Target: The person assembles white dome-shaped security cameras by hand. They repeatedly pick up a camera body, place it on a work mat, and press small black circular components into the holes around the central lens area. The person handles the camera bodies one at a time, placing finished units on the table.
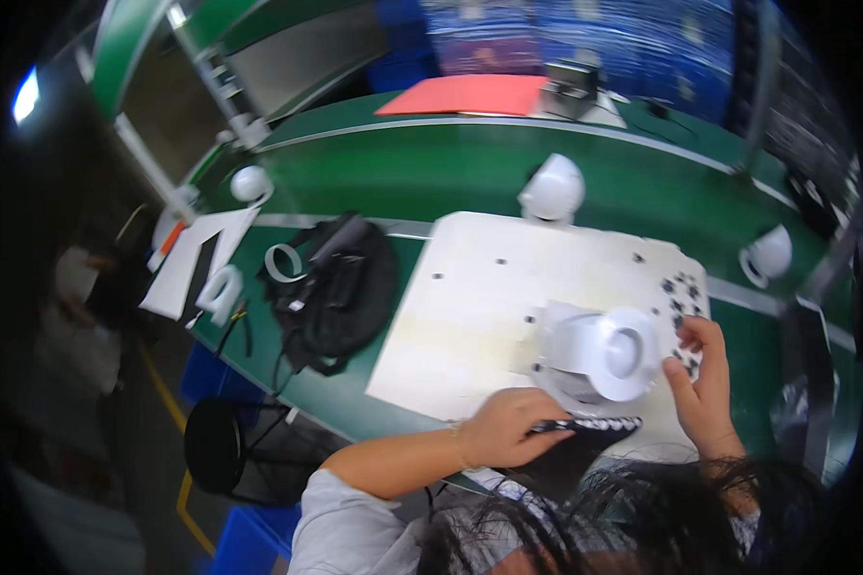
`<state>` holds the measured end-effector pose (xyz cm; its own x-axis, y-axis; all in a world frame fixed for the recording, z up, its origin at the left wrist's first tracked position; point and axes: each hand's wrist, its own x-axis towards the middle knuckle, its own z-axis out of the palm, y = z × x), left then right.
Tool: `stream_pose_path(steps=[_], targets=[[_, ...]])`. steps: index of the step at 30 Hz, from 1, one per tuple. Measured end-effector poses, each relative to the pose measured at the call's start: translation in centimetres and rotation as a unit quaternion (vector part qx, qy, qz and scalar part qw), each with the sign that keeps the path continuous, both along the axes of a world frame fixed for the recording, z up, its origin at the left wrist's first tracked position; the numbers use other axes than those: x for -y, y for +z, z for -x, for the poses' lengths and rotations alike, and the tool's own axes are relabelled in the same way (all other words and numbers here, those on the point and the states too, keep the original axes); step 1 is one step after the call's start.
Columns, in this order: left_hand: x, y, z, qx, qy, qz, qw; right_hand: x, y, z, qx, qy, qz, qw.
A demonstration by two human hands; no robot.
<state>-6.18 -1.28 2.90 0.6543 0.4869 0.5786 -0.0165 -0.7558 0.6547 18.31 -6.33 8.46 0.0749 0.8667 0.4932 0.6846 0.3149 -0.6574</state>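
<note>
In the head view, the left hand [510,428], low and right of centre, has its grip clenched on a black sheet [568,462] with pale dots along its upper edge; dark hair [642,508] at the bottom of the frame hides the sheet's lower part. The right hand [705,383], farther right, has its grip released, thumb and fingers parted, just beside a white ringed housing [616,352]. Its fingers overlap small black pieces [676,307]; whether they touch them I cannot tell. Hair also covers much of the right forearm.

The housing lies right of centre on a white board [451,331], and the clear material around its base is too blurred to make out. The board's white face stretches from there to its slanting left edge, leaving room on that side; its lower edge passes behind the left forearm. On the right, a black upright panel [807,374] narrows the room. A white dome [553,189] stands at the board's top edge. Left of the board, a black bag [340,292] sits near the front edge of the green surface [355,404].
</note>
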Motion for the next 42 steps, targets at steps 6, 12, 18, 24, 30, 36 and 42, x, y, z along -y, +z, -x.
stream_pose_path(steps=[6, 12, 18, 24, 30, 36, 42], targets=[[0.2, 1.3, -1.0, -0.032, 0.011, 0.041, 0.999, 1.6, 0.8, 2.6, 0.103, 0.170, -0.118, 0.973], [0.3, 0.9, -1.0, -0.018, 0.018, -0.004, 1.000, 0.6, 0.4, 4.7, 0.135, 0.185, -0.133, 0.964], [0.3, 0.7, -0.5, -0.042, 0.034, 0.037, 0.998, 1.4, -1.0, 4.4, 0.129, 0.274, -0.177, 0.937], [0.1, 0.6, -0.5, -0.030, 0.042, -0.022, 0.998, 0.4, -1.1, 5.5, 0.147, 0.231, -0.179, 0.945], [0.3, 0.5, -0.2, -0.062, 0.059, 0.003, 0.996, 1.1, -2.6, 5.3, 0.116, 0.364, -0.224, 0.897], [0.3, 0.2, -0.1, -0.070, 0.037, -0.058, 0.995, -0.1, -2.0, 7.1, -0.013, 0.293, -0.152, 0.944], [0.1, -0.3, -0.3, -0.051, 0.017, -0.078, 0.996, 1.3, -0.1, 5.2, -0.028, 0.429, 0.020, 0.903]])
